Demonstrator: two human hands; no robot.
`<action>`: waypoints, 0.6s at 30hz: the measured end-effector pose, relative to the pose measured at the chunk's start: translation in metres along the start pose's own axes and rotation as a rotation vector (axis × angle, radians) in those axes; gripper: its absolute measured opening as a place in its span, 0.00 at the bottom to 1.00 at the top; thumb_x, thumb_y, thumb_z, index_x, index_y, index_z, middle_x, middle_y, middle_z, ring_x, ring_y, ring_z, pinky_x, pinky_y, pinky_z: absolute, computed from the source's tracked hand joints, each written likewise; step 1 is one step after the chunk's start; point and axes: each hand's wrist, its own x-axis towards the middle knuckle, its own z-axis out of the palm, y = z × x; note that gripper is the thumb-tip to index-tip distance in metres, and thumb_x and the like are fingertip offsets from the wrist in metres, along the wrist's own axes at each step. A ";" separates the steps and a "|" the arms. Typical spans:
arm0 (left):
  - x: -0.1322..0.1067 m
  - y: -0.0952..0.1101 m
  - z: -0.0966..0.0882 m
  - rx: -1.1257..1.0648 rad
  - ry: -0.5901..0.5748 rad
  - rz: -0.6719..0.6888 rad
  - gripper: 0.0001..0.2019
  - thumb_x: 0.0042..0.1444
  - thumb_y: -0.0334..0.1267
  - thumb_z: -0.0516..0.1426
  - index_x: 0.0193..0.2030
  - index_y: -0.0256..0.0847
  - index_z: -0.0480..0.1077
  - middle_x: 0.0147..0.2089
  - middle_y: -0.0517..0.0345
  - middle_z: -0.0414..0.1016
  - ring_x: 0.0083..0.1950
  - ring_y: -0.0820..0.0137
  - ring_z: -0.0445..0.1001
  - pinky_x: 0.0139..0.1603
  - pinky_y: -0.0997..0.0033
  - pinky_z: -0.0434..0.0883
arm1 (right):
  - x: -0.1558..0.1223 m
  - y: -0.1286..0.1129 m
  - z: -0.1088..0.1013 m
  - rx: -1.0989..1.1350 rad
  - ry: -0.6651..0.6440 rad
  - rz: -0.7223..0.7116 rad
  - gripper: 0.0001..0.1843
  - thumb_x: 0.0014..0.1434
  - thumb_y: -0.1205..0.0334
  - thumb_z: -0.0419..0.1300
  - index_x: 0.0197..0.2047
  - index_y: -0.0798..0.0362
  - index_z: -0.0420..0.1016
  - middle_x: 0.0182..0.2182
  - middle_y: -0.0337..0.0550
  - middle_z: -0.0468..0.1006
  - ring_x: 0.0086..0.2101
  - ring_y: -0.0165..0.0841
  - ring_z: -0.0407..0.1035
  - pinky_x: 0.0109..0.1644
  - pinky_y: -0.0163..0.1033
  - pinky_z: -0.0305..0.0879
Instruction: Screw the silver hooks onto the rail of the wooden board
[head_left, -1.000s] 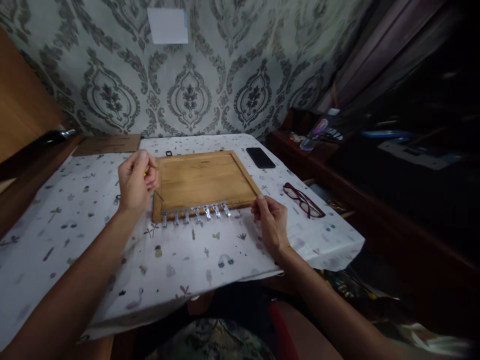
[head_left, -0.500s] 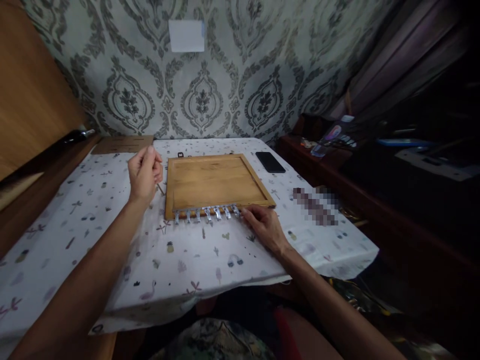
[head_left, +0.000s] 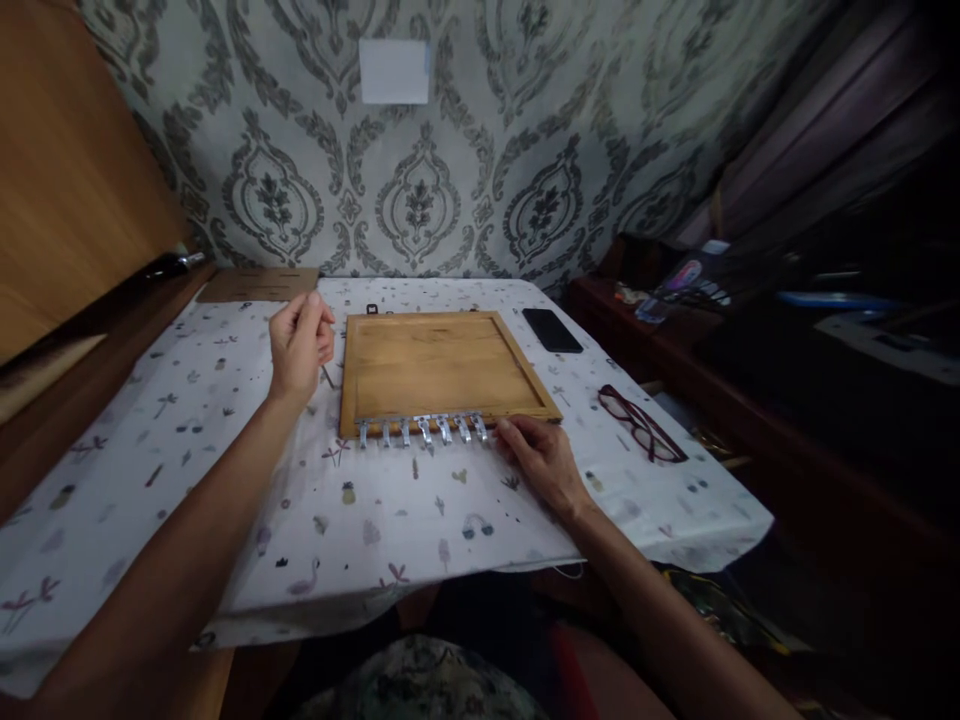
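Note:
A framed wooden board (head_left: 427,360) lies flat on the patterned tablecloth. Along its near edge runs a metal strip with several shiny hooks (head_left: 426,430) hanging toward me. My right hand (head_left: 541,455) rests at the board's near right corner, thumb and fingers pinched at the right end of that strip. To the left of the board, my left hand (head_left: 301,345) is raised with its fingers curled closed; whatever it may hold is hidden. A thin dark stick-like shape (head_left: 328,377) shows just below it, and I cannot tell whether it is held or lies on the cloth.
A black phone (head_left: 553,330) lies right of the board, with dark red glasses (head_left: 641,424) nearer me. Brown cardboard (head_left: 259,284) lies at the back left. A small dark object (head_left: 372,309) sits behind the board. The patterned wall (head_left: 420,190) closes off the far side.
The whole scene has shifted slightly right in view as my head turned. Both hands keep nearly the same places beside the board. The glasses, blurred out before, now show clearly.

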 end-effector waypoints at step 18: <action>0.000 -0.008 -0.004 0.061 -0.019 0.000 0.26 0.51 0.62 0.65 0.24 0.42 0.64 0.13 0.74 0.48 0.13 0.83 0.45 0.12 0.81 0.46 | 0.000 -0.002 0.003 -0.079 -0.027 -0.035 0.13 0.56 0.52 0.62 0.26 0.52 0.76 0.22 0.41 0.78 0.23 0.31 0.69 0.29 0.37 0.65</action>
